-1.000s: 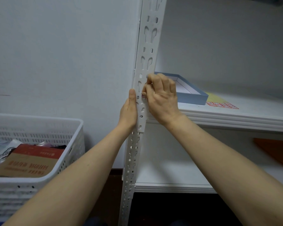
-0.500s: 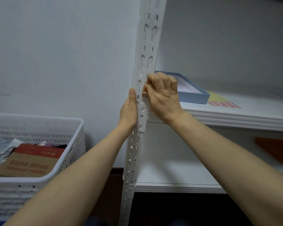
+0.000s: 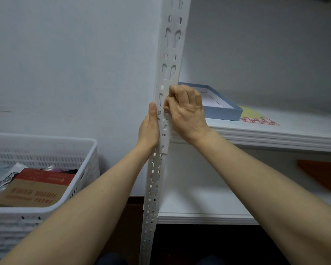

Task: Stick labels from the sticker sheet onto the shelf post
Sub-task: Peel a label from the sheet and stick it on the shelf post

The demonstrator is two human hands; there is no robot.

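Note:
The white slotted shelf post (image 3: 169, 69) runs up the middle of the view. My left hand (image 3: 149, 130) grips its left edge with the thumb lying straight up along it; the fingers are hidden behind the post. My right hand (image 3: 186, 111) is curled against the post's right side at the same height. Its thumb and fingertips pinch a small red-and-white label (image 3: 165, 111) against the post face, and only a corner of the label shows. The yellow sticker sheet (image 3: 256, 117), with rows of red labels, lies on the upper shelf to the right.
A shallow blue box (image 3: 223, 111) sits on the upper white shelf (image 3: 275, 138) just behind my right hand. A lower shelf (image 3: 199, 207) lies beneath. At the left stands a white plastic basket (image 3: 46, 150) with a red-and-brown carton inside.

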